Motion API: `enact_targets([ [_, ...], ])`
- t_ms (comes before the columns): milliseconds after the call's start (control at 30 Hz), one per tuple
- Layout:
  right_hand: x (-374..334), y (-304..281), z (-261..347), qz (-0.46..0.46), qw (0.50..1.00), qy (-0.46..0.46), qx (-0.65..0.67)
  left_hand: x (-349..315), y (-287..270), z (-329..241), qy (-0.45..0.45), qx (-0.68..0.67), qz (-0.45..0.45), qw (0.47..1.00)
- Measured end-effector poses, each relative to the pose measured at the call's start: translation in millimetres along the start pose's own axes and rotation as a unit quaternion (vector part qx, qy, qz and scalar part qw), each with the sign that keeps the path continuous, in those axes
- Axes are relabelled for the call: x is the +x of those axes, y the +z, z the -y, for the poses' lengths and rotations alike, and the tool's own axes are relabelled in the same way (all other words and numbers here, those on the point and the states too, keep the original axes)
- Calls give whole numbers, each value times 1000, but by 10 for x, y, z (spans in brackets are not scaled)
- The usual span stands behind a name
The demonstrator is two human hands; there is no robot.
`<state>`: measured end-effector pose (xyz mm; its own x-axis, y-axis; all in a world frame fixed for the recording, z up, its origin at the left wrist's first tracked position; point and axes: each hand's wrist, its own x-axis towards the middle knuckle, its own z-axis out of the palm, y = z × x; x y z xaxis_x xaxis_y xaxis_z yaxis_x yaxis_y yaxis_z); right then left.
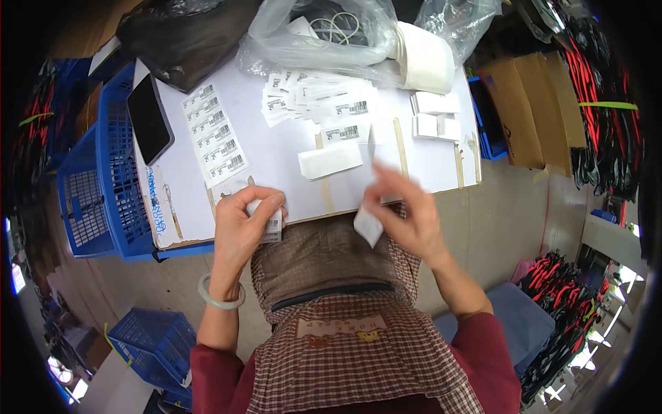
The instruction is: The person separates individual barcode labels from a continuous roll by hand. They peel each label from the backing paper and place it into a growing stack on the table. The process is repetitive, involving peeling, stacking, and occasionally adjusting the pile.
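Note:
My left hand (241, 217), by the table's near edge, is closed on a small bunch of printed barcode labels (273, 228). To the right, my right hand (414, 217) is a little blurred by motion. Between its thumb and fingers hangs a small white paper slip (368, 226). A blank white strip (329, 161) lies on the table between and beyond the hands. Behind it are a single barcode label (345, 131) and a fanned pile of similar labels (310, 96). A longer sheet of barcode labels (212, 134) lies to the left.
The white-topped table (269, 155) carries a dark phone (150, 119), a black bag (183, 41), a clear plastic bag (317, 52), a white roll (427, 58) and white paper stacks (434, 124). Blue crates (114, 172) stand left; a cardboard box (531, 110) stands right.

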<state>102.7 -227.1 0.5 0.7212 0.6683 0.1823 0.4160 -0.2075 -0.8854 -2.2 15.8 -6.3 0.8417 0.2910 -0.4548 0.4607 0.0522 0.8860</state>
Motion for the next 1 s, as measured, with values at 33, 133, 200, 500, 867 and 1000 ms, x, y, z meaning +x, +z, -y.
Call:
enact_targets([
  [33,207,-43,96,-7,998,51,42,40,12,12,-1,28,0,1000],
  [133,547,-1,40,23,992,104,71,165,62,-26,4,80,11,997],
  [200,623,51,50,57,991,117,36,238,87,-58,11,107,17,994],
  [500,750,30,6,127,984,125,0,359,164,-82,73,213,11,974],
  [867,810,91,-153,157,983,60,-76,376,274,-64,137,309,-55,940],
  [1000,828,87,-152,150,983,47,-96,387,272,-60,139,317,-51,937],
])
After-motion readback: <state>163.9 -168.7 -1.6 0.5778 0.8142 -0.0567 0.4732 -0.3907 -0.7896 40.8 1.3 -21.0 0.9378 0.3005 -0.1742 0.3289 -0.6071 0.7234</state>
